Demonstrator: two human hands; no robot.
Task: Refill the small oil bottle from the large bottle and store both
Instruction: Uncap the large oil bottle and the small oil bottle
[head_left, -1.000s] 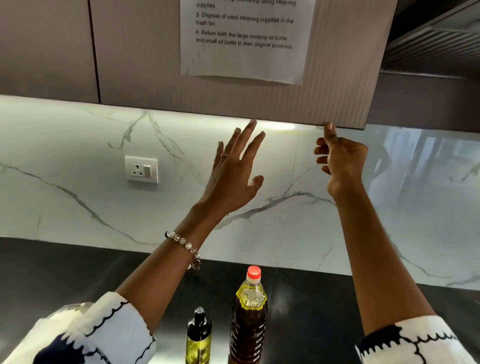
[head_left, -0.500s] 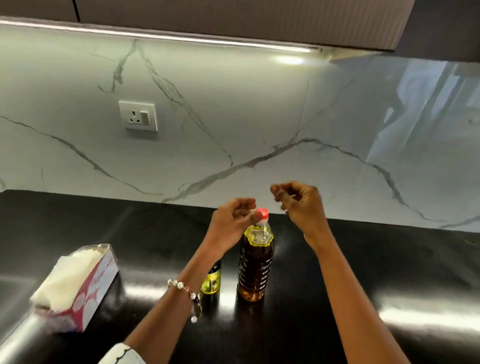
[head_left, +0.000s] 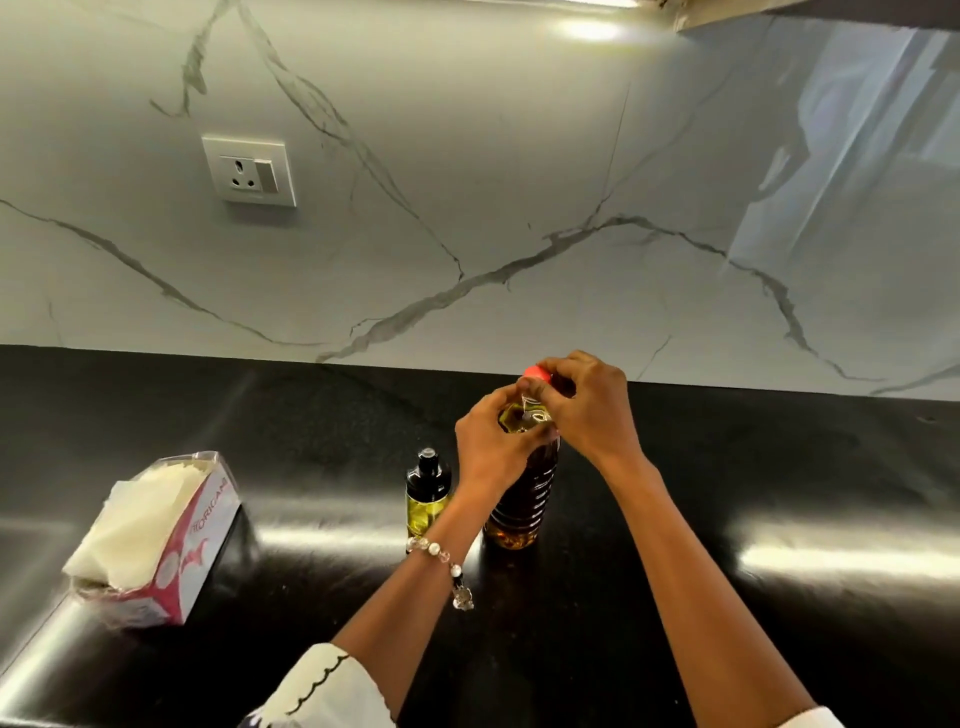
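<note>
I have a black countertop (head_left: 727, 493) running under a veined marble backsplash (head_left: 467, 182), and everything I need stands on it. The biggest loose item is a tissue box (head_left: 171, 540) lying near the counter's left edge, well apart from the work.

The large bottle (head_left: 524, 499) stands upright toward the back edge of the counter, about midway along it, its long axis vertical and its red cap (head_left: 537, 371) pointing straight up. My left hand (head_left: 491, 447) is curled round its neck and shoulder, gripping firmly; my right hand (head_left: 592, 410) has its fingers closed over the cap from above. My reading is that I am at the unscrewing step, with nothing poured yet.

To do it well I would keep the left hand clamped low on the neck so the body cannot spin or tip, and turn only the cap with the right, without squeezing the soft plastic wall, since oil sits high and could well up once the seal breaks.

The small oil bottle (head_left: 427, 493) stands just beside the large one on its left, also upright, black pump top up and in place; that top will have to come off before any pouring.
</note>
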